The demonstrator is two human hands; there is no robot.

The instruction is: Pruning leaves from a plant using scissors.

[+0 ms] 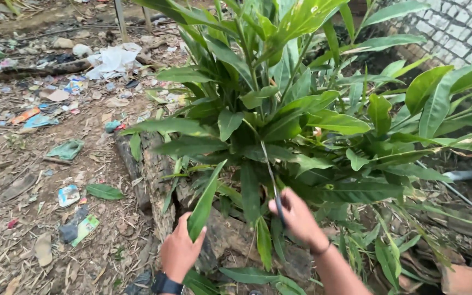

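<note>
Head view, outdoors. 1 leafy plant (301,109) with long glossy green leaves grows from a low stump or mound (159,175) beside bare, littered ground (39,136).

Left hand (180,252): fingers clamped on the lower end of 1 long drooping leaf (206,202), pulling it slightly clear of the clump. A dark wristwatch (166,284) sits on that wrist.

Right hand (297,217): fingers closed around the dark handle of 1 thin cutting tool, apparently scissors (273,188), blades pointing up into the stems near the plant's centre. Cannot tell whether the blades are apart or together. A thin band circles that wrist.

Progress, judged: trimming looks early. The held leaf is not visibly severed; the clump is dense and full. 1 loose green leaf (104,191) lies on the ground to the left, well apart from the plant; its origin is unclear.

Counts: 2 hands, 1 tool, 1 plant, 1 held leaf, 1 loose leaf. Litter scraps: many, uncounted. A pale brick wall (454,24) stands behind.
</note>
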